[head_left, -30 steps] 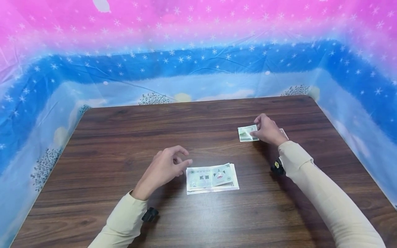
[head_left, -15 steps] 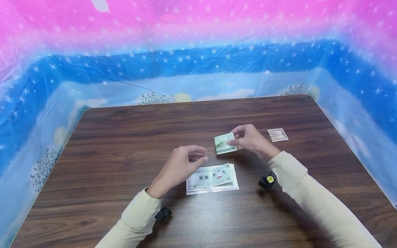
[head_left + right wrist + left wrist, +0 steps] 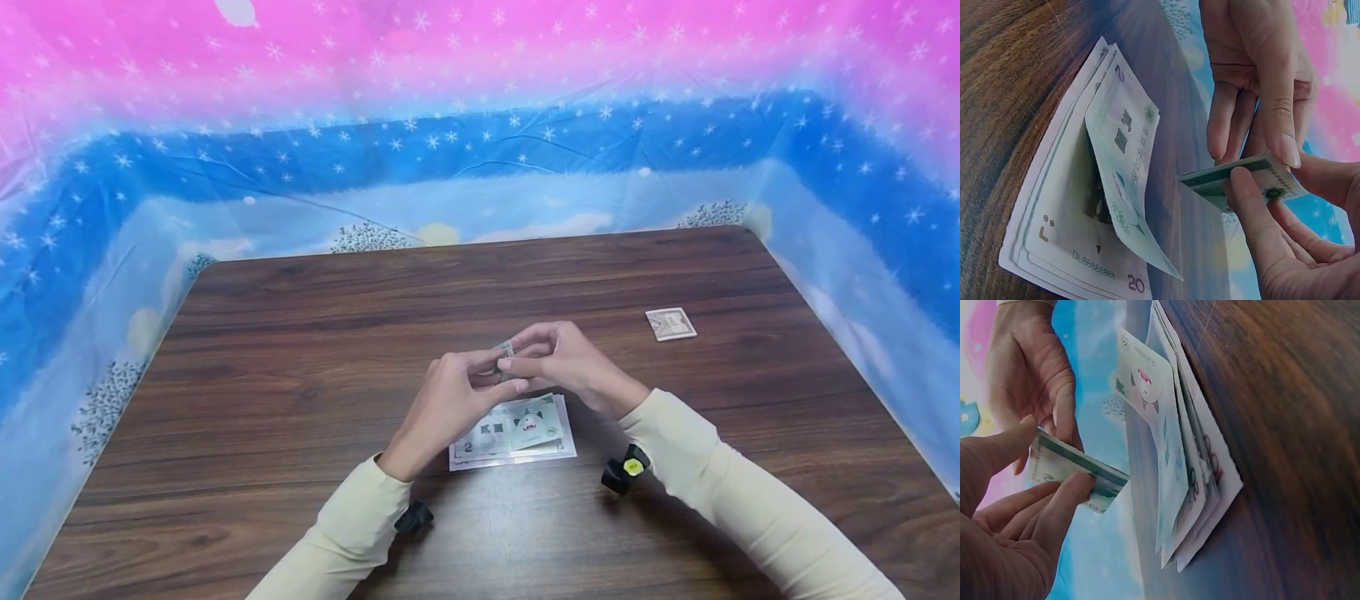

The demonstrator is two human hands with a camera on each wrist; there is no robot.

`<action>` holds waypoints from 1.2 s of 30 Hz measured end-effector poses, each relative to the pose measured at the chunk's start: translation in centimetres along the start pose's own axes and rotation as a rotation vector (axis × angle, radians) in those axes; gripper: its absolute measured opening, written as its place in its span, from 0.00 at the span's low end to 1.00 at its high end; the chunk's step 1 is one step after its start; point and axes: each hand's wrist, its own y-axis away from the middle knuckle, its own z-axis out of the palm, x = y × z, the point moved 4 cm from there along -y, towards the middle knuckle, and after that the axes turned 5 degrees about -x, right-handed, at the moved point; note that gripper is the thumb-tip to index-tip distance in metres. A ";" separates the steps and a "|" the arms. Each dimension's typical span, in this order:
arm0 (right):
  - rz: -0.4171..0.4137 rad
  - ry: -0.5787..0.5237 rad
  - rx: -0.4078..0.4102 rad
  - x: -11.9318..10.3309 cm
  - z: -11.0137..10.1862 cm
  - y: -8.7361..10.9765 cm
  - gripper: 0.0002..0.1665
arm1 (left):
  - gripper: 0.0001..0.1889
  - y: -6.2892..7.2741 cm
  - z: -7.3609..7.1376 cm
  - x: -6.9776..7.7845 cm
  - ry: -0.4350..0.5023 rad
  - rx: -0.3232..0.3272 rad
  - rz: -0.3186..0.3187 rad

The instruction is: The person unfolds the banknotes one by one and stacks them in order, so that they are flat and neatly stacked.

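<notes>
My right hand (image 3: 566, 362) pinches a small folded green banknote (image 3: 1257, 181), thumb on its face and fingers behind it. My left hand (image 3: 457, 383) meets it with fairly straight fingers. One left fingertip touches the folded note's edge in the right wrist view, while in the left wrist view the left thumb (image 3: 1075, 487) overlaps the note. Just below both hands lies a stack of unfolded banknotes (image 3: 562, 450). Its top green note (image 3: 1122, 156) bends up along a crease, over notes marked 20. In the head view the hands hide most of the folded note and the stack's far edge.
A folded brownish banknote (image 3: 671, 323) lies alone at the right rear of the dark wooden table (image 3: 300, 333). Behind the table hangs a pink and blue snowflake cloth (image 3: 420, 142), which also runs along both sides.
My right hand has picked the folded green banknote off the table's right rear and carried it left, toward me, uncovering the brownish note. My left hand has shifted right to meet it.
</notes>
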 end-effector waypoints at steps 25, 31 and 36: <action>-0.036 -0.042 0.011 0.3 -0.1 0.2 0.24 | 0.22 0.3 -0.7 0.0 0.315 -0.058 -0.057; -0.050 -0.034 0.000 0.1 0.0 0.3 0.22 | 0.20 0.2 -0.9 -0.1 0.281 -0.002 -0.059; -0.043 -0.016 -0.019 0.0 -0.2 0.6 0.23 | 0.21 0.3 -1.1 -0.2 0.327 -0.003 -0.040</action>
